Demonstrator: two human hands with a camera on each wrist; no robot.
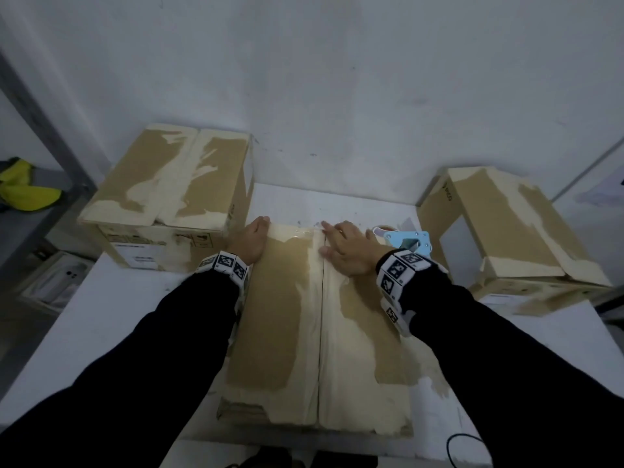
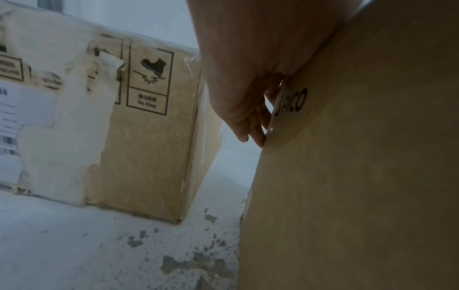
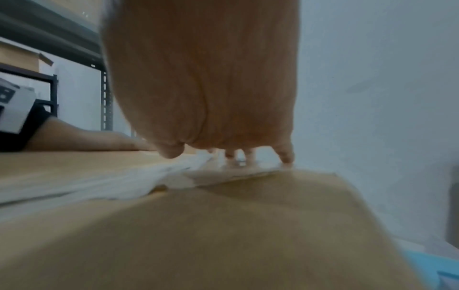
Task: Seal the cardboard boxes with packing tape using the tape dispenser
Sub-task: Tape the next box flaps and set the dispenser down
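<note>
A worn cardboard box [image 1: 280, 332] lies in the middle of the white table [image 1: 101, 315] with its top flaps closed along a centre seam. A short strip of clear tape [image 1: 297, 233] shines across the seam at the far edge. My left hand [image 1: 251, 239] rests on the far left corner, its fingers [image 2: 248, 125] straight down the box's side [image 2: 360, 176]. My right hand [image 1: 347, 248] lies flat on the top near the seam's far end, its fingers [image 3: 285, 155] spread and pressing down. The light blue tape dispenser [image 1: 410, 241] sits on the table just beyond the right wrist, held by neither hand.
A taller cardboard box [image 1: 169, 184] stands at the back left, close to my left hand. Another box [image 1: 506, 231] sits at the right. A grey metal shelf [image 1: 50, 146] with a yellow item [image 1: 27, 190] is at the left. A black cable [image 1: 466, 447] lies near the table's front edge.
</note>
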